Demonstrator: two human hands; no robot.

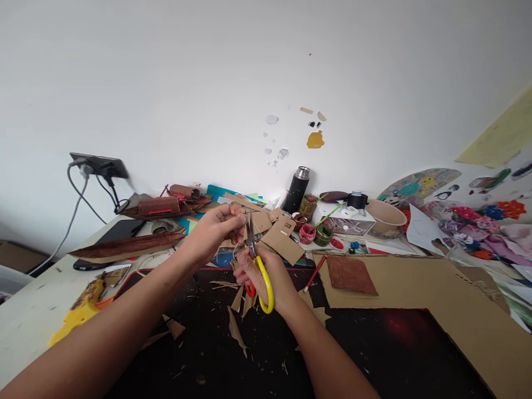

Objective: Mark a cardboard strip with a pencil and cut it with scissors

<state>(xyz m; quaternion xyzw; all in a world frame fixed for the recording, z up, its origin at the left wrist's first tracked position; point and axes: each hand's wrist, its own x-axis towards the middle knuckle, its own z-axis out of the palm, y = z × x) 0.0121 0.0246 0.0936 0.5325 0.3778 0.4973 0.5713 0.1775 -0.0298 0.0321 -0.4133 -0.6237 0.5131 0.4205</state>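
Observation:
My right hand point(266, 280) grips a pair of scissors point(261, 271) with yellow and red handles, blades pointing up. My left hand point(216, 230) is pinched closed on a small piece of cardboard point(244, 220) held right at the scissor blades. Both hands hover above a black mat point(257, 354) strewn with cardboard scraps point(238, 327) and slivers.
A large cardboard sheet point(449, 299) lies to the right, a brown square point(351, 274) on it. Behind stand a black flask point(296, 189), small paint pots point(315, 234), a paper bowl point(386, 217) and cardboard pieces point(282, 238). Brown strips point(124, 246), a dark tablet and a wall socket point(100, 165) with cables sit at the left.

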